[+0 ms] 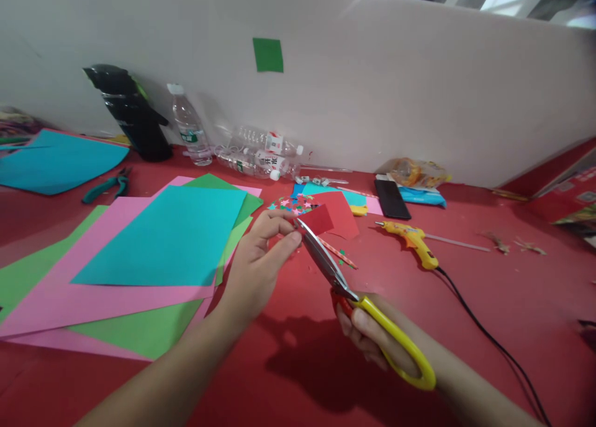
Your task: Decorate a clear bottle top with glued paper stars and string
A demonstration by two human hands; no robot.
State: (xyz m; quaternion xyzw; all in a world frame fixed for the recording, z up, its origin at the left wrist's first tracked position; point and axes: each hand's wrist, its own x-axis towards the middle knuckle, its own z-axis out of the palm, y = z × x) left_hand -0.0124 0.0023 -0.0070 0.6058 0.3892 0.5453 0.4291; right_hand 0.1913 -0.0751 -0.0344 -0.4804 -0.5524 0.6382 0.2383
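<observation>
My left hand [258, 253] pinches the left end of a small piece of red paper [319, 221] between thumb and fingertips. The fingers of my right hand [372, 334] are wrapped round the handles of a pair of scissors [326, 262], one yellow loop and a smaller red part. The blades look almost closed and point up and left. Their tips lie at the edge of the red paper, close to my left thumb. Behind it a larger sheet of red paper [347, 216] rests on the table. A striped straw [342, 254] lies beneath the blades.
Coloured sheets [162, 241] cover the table's left side, near pliers [107, 188]. A black flask [133, 116], an upright bottle [190, 129] and lying bottles [256, 157] line the wall. Right are a phone [392, 198] and a yellow glue gun [412, 241], its cord running frontward.
</observation>
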